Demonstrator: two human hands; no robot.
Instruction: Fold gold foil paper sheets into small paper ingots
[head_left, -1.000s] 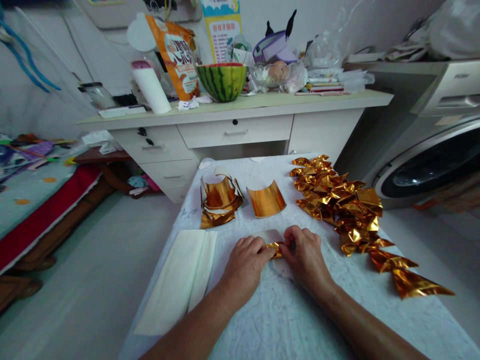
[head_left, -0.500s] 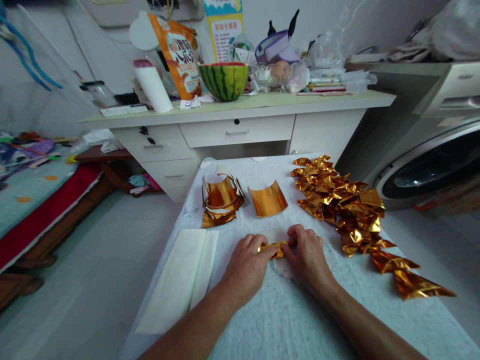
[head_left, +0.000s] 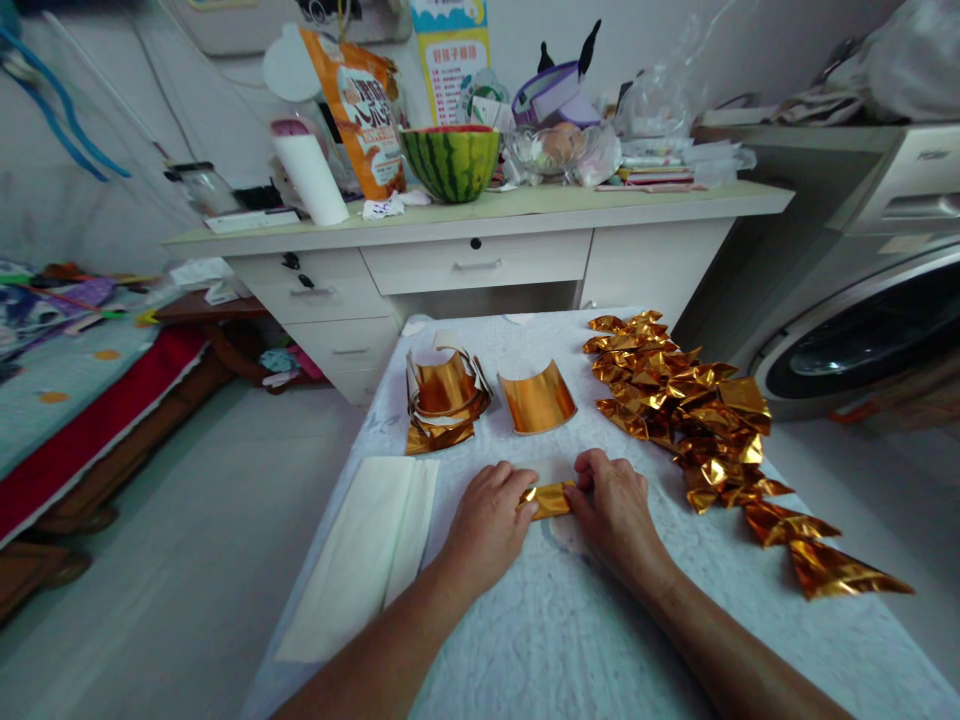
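Between my two hands lies a small folded strip of gold foil paper (head_left: 549, 500), low on the cloth-covered table. My left hand (head_left: 495, 515) grips its left end, the fingers bent over it. At the other end my right hand (head_left: 611, 500) pinches the foil between thumb and fingers. A single curved gold foil sheet (head_left: 537, 398) lies just beyond my hands. Left of it stands a curled stack of gold foil sheets (head_left: 446, 392). A pile of folded gold foil pieces (head_left: 675, 390) with pointed ends runs along the right side.
White paper sheets (head_left: 360, 550) lie on the table's left side. Behind the table is a white desk (head_left: 480, 262) bearing a cut watermelon (head_left: 451, 163) and an orange snack bag (head_left: 356, 115). A washing machine (head_left: 847, 260) stands at the right, a bed (head_left: 97, 400) at the left.
My left thumb has drawn back and up from the foil strip, so more of the strip shows. My right hand has stayed nearly still. The view has shifted very slightly.
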